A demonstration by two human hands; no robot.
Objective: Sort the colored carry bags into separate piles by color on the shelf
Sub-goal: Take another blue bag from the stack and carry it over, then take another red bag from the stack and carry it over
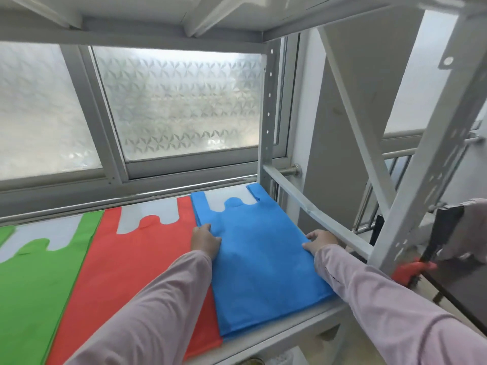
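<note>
Fingers, left hand (205, 242): spread flat, pressing the left edge of the blue carry bag (261, 262), gripping nothing. Fingers, right hand (320, 241): flat on its right edge, likewise ungripped. Bag: between both hands, long axis running away from the person, handles toward the window. Adjacent: red bag pile (142, 259) touching its left; green pile (34, 280) beyond. Shelf (276, 335) carries all 3.

Three bag piles lie on one shelf (279, 335): one green pile (34, 285), one red pile (137, 254), one blue pile (261, 262). Two hands rest on the blue pile: left hand (205, 241), right hand (320, 242).
</note>
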